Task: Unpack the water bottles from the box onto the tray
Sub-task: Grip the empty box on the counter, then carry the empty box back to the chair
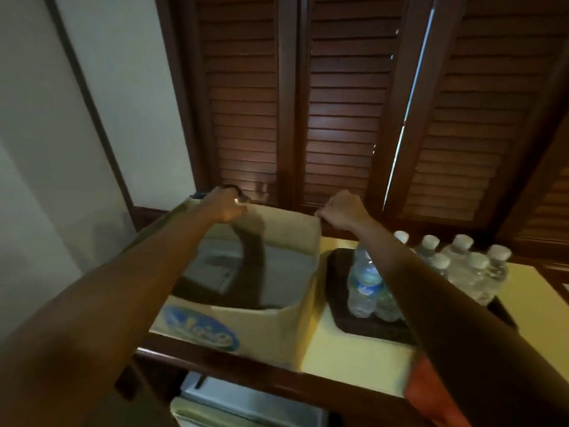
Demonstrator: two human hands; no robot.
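From the head camera, a cardboard box (246,285) with a blue oval logo sits open on a pale yellow table (348,349), its inside grey and shadowed. The left hand (229,204) grips the far left corner of the box's back flap; the right hand (341,211) is clenched on the far right corner. Just beside the box on the right, a dark tray (363,329) holds clear water bottles (462,266) with white caps, standing upright close together.

Hotel-style guest room, it seems.
Dark louvred wooden shutters (348,118) at twelve o'clock; a small fridge (246,408) under the counter (354,352) at six.
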